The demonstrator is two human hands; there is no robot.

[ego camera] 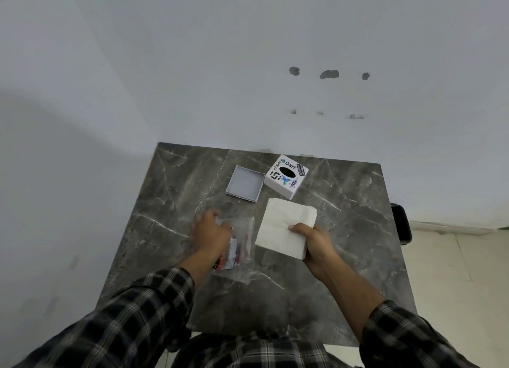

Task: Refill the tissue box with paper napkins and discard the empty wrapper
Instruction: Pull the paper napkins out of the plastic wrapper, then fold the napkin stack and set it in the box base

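Observation:
A stack of white paper napkins [283, 224] is held just above the dark marble table [170, 191], with my right hand [312, 243] gripping its near right corner. A clear plastic wrapper [239, 241] with red and white print lies flat on the table to the left of the stack. My left hand [210, 229] rests on the wrapper's left part, blurred, fingers spread. The white tissue box top [286, 176], with stickers and a black oval slot, sits at the back of the table. Its shallow grey base [244, 183] lies open-side up just left of it.
The table stands against a white wall. A black bin or chair edge [400, 224] shows past the table's right side, above a pale tiled floor [454, 271]. My plaid sleeves fill the bottom of the view.

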